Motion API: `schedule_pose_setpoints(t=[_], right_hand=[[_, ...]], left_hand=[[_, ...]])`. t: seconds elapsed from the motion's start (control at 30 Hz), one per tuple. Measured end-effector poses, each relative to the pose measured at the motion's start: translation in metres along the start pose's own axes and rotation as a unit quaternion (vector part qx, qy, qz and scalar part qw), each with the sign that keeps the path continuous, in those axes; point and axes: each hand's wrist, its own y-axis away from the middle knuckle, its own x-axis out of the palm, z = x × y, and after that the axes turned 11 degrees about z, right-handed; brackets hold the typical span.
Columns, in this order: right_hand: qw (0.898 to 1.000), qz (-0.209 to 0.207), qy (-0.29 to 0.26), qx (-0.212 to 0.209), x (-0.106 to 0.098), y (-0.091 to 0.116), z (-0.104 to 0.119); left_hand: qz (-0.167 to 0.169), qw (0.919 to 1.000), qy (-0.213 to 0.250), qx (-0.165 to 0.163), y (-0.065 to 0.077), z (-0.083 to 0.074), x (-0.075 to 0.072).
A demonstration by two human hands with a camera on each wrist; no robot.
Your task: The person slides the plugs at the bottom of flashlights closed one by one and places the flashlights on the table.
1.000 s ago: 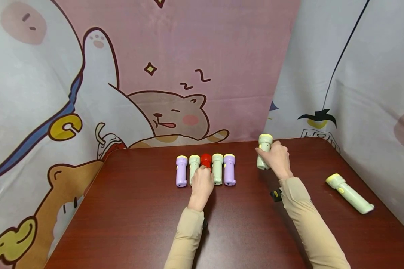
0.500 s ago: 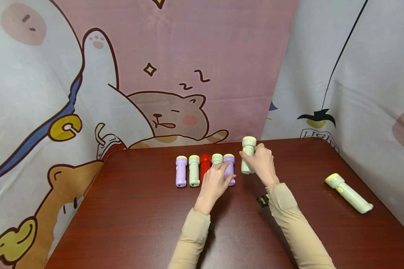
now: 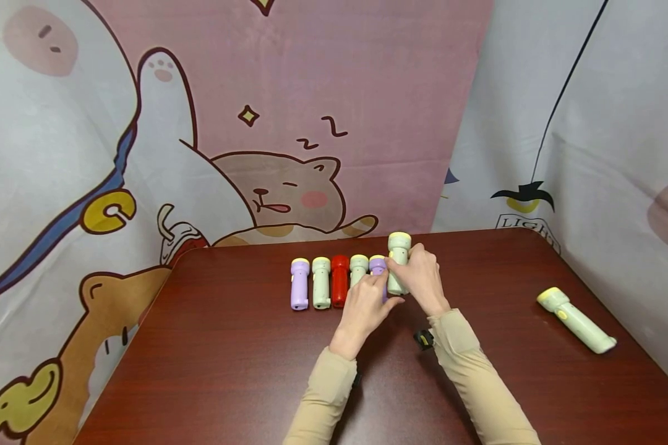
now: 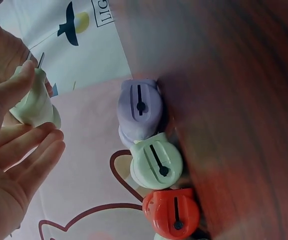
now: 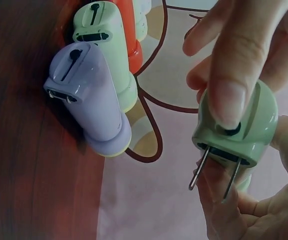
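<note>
My right hand [image 3: 421, 281] grips a pale green flashlight [image 3: 399, 248] by its barrel, yellow-rimmed head away from me, at the right end of a row. In the right wrist view two metal prongs [image 5: 200, 167] stick out of its tail. My left hand [image 3: 362, 312] reaches in from the left. Its thumb [image 5: 228, 102] presses the black slider on the tail, while its other fingers [image 4: 34, 157] stay extended beside the flashlight. The row holds purple [image 3: 299, 284], green [image 3: 321, 283], red [image 3: 340, 281], green [image 3: 359, 266] and purple [image 5: 91, 95] flashlights; my left hand partly covers the last two in the head view.
One more green flashlight [image 3: 578, 321] lies slanted near the right edge of the dark red-brown table [image 3: 217, 358]. A cartoon-printed cloth [image 3: 395, 123] hangs behind the table and along its sides.
My right hand has carried the green flashlight left, up beside the row. My left hand has left the red flashlight and moved right to the held one's tail.
</note>
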Motion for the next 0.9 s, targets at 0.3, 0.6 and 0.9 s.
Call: schedule_pose_setpoints(t=[0.3,0.6,0.9], right_hand=[[1.0,-0.002,0.003,-0.003,0.0013,0.0025,0.0015],[1.0,-0.001,0.001,-0.006,0.001,0.003,0.0035],[1.0,0.007,-0.003,0.002,0.0039,0.0034,0.0031]], left_hand=[[-0.012,0.9999,0.0,0.0,0.0004,-0.0015,0.0004],[-0.021,0.9997,-0.01,0.01,-0.0001,-0.0009,-0.0001],[-0.009,0.9999,-0.005,0.011,0.0009,0.0013,0.0013]])
